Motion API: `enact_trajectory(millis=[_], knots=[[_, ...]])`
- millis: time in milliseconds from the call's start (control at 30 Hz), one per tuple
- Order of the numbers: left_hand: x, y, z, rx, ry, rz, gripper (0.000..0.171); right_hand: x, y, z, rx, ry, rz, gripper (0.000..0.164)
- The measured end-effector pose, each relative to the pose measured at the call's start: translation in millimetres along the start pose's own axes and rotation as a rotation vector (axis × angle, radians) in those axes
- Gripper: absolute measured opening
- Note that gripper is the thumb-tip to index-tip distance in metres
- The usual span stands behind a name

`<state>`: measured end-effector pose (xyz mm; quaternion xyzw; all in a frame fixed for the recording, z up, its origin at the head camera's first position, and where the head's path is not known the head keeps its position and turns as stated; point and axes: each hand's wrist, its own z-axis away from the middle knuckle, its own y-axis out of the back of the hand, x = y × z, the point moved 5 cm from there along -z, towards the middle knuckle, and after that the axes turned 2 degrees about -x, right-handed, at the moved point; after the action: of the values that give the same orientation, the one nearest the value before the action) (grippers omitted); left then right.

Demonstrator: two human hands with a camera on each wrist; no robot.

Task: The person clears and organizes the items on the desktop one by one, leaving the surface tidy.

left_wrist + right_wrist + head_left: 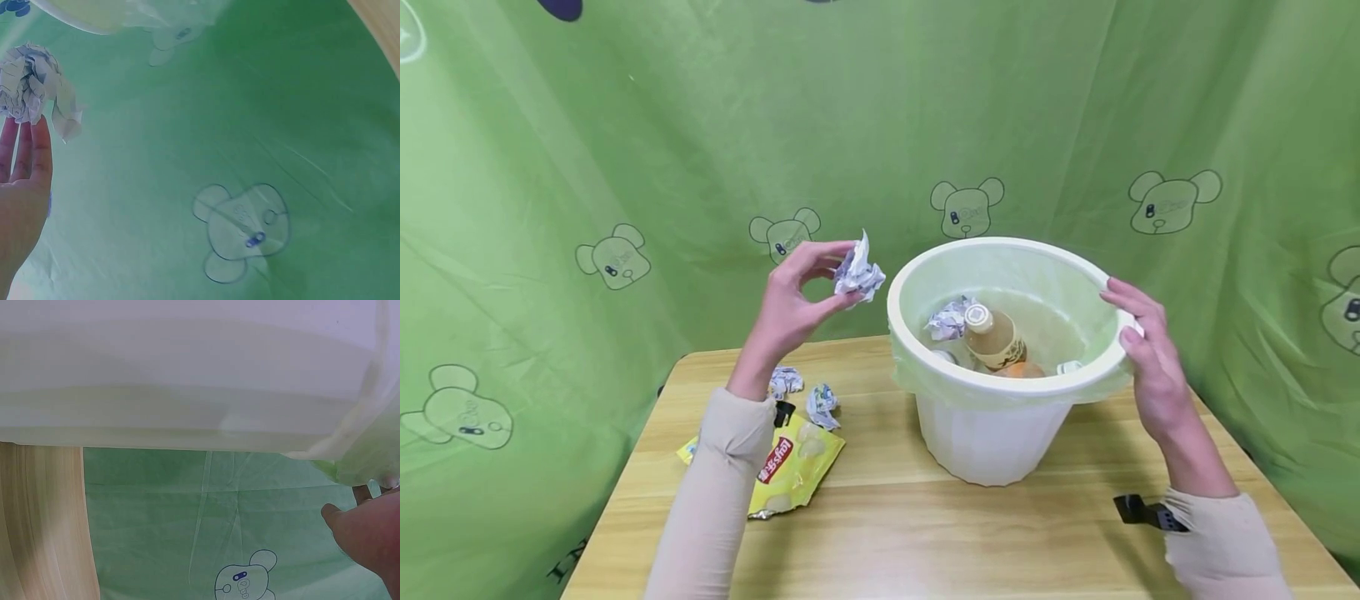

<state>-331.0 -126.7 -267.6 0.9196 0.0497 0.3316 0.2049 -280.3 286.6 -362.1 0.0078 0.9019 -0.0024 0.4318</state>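
A crumpled ball of printed paper (860,273) is pinched between the thumb and fingers of my left hand (790,300), raised just left of the trash bin's rim. The left wrist view shows the same crumpled paper (31,84) at the fingertips. My right hand (1153,367) grips the right side of the rim of the white trash bin (985,437), which has a pale green liner (917,375) folded over it. Inside the bin are a bottle with a white cap (996,337), another crumpled paper (950,319) and an orange item (1025,370).
Two more paper balls, one at the back (786,381) and one nearer (822,406), lie on the wooden table (880,533). A yellow Lay's chip bag (801,462) is partly hidden by the left forearm. A green curtain (865,108) surrounds the table.
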Motion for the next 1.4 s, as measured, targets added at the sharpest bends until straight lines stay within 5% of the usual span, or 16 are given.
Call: enact_trajectory(millis=[667,1400], knots=[[25.7,-52.4,-40.1,-0.073,-0.028,0.064,0.06,1,-1,-1,-0.004,0.004,-0.008,0.048],[44.4,-107.2,-43.1,-0.242,-0.004,0.021,0.062,0,0,0,-0.003,-0.003,0.005,0.048]])
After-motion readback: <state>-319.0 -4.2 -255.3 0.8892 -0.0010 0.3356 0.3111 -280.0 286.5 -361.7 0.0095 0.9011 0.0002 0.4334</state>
